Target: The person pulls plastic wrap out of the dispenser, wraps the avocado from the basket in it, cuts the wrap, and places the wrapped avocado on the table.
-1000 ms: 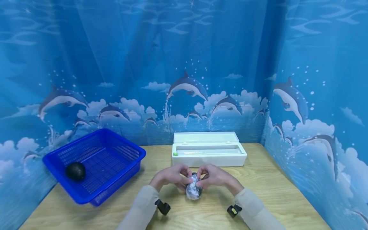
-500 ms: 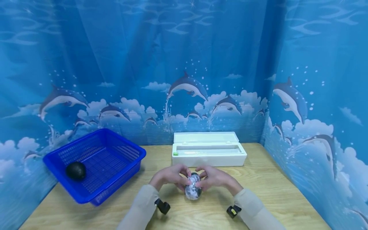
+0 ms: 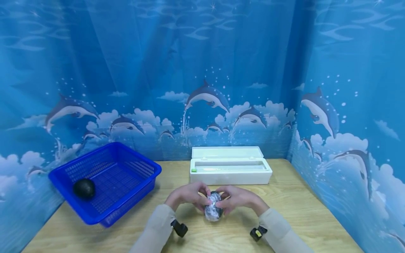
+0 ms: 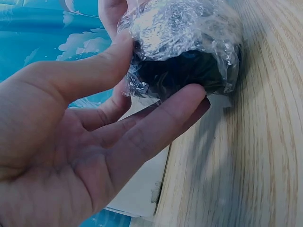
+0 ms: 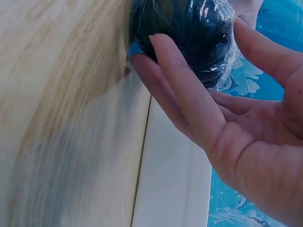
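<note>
Between both hands, close over the table, is a dark avocado [image 3: 213, 207] bundled in crinkled clear plastic wrap [image 4: 184, 28]. My left hand [image 3: 192, 195] holds it from the left, thumb pressed on the bunched wrap and fingers curled beneath. From the other side my right hand [image 3: 237, 197] grips it, its thumb on the wrap and its fingers around the smooth dark flank, which the right wrist view shows. Wrap lies thick on the upper face; in the left wrist view a dark patch of the avocado [image 4: 182, 71] shows through a thinner layer.
A white plastic wrap dispenser [image 3: 231, 178] stands behind the hands with its lid up and a small green piece at its left end. To the left, a blue basket [image 3: 126, 202] holds another dark avocado [image 3: 84, 188]. Dolphin-printed curtains [image 3: 202, 52] border the table's back and right.
My right fingers have slid lower around the avocado's right side, and its thumb has shifted slightly on the wrap. The left hand stays almost the same.
</note>
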Demonstrator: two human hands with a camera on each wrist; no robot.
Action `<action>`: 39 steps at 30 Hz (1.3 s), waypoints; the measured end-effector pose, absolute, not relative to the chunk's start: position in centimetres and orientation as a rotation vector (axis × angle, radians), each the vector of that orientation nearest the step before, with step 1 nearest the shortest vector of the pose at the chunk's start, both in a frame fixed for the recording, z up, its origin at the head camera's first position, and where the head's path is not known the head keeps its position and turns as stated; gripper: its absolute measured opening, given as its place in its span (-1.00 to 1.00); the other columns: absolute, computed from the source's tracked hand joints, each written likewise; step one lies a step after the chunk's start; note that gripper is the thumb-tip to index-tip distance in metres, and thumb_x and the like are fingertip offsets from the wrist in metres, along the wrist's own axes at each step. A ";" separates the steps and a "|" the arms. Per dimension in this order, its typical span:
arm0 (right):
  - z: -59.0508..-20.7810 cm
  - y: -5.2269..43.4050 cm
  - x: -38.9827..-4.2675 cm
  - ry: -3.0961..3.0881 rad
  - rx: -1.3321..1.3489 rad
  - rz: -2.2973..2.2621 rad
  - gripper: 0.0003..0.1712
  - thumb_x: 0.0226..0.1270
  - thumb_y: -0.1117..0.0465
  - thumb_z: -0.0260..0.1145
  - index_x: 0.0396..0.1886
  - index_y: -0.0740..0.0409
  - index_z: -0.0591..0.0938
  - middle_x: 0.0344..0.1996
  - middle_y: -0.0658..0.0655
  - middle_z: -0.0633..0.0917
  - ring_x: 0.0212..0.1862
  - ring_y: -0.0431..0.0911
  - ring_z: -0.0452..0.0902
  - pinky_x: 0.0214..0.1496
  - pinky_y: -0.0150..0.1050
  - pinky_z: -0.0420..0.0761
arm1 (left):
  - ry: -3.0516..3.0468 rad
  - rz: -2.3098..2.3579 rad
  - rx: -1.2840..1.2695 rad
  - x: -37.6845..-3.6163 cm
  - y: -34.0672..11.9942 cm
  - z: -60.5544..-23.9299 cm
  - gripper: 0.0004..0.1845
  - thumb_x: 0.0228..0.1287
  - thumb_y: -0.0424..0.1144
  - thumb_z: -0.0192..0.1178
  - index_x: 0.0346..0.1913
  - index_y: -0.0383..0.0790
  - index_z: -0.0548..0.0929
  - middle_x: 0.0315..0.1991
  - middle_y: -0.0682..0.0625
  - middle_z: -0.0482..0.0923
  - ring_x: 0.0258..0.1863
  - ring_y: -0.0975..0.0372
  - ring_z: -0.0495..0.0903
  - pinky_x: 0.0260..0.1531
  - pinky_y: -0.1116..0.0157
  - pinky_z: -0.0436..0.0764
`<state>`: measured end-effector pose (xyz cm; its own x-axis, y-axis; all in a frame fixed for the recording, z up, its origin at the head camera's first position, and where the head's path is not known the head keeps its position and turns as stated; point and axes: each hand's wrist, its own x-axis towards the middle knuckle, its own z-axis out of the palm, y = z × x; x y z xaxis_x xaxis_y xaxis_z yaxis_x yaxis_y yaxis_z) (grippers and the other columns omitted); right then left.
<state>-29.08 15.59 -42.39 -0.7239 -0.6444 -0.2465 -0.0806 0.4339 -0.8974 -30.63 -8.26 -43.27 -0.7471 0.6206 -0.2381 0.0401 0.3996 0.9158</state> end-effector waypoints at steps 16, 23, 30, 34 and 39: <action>-42.2 15.5 -29.1 2.234 -0.696 -1.285 -0.50 0.20 0.23 0.53 0.09 0.37 0.64 -0.17 0.19 0.76 -0.22 -0.03 0.72 -0.14 -0.06 0.81 | 2.256 1.290 0.728 -30.7 -8.4 -43.3 -0.57 0.23 -0.26 0.48 0.14 -0.25 0.67 -0.05 -0.11 0.74 -0.10 0.14 0.72 -0.16 0.16 0.80; -41.9 15.7 -29.6 2.417 -0.784 -1.229 -0.38 0.19 0.14 0.57 0.20 0.29 0.62 -0.07 0.16 0.74 -0.06 -0.04 0.67 -0.09 -0.27 0.74 | 2.316 1.368 0.849 -31.4 -8.7 -42.7 -0.61 0.20 -0.23 0.51 0.11 -0.06 0.75 0.01 -0.01 0.77 -0.02 0.19 0.75 -0.01 0.22 0.76; -41.7 15.7 -29.7 2.494 -0.840 -1.239 -0.18 0.10 0.13 0.65 0.33 0.28 0.52 0.07 0.20 0.71 0.01 -0.04 0.67 0.08 -0.06 0.74 | 2.360 1.406 0.829 -31.5 -8.6 -42.2 -0.51 0.23 -0.20 0.50 0.23 -0.08 0.69 0.07 -0.07 0.75 0.00 0.13 0.76 -0.07 0.20 0.79; -41.5 15.6 -29.6 2.585 -0.841 -1.254 -0.11 0.00 0.11 0.69 0.34 0.20 0.52 0.11 0.19 0.68 0.05 -0.01 0.64 0.06 -0.06 0.76 | 2.339 1.456 0.793 -31.5 -8.8 -42.0 -0.47 0.30 -0.14 0.45 0.31 -0.09 0.62 0.19 -0.12 0.67 0.12 0.04 0.71 -0.01 0.17 0.79; -41.4 15.3 -29.5 2.693 -0.925 -1.293 -0.14 -0.11 0.28 0.70 0.27 0.13 0.54 0.11 0.20 0.68 0.07 0.06 0.64 -0.11 -0.31 0.77 | 2.145 1.628 0.634 -31.4 -9.0 -41.7 -0.47 0.58 0.05 0.10 0.37 -0.24 0.52 0.21 -0.28 0.62 0.12 -0.07 0.72 -0.05 0.02 0.79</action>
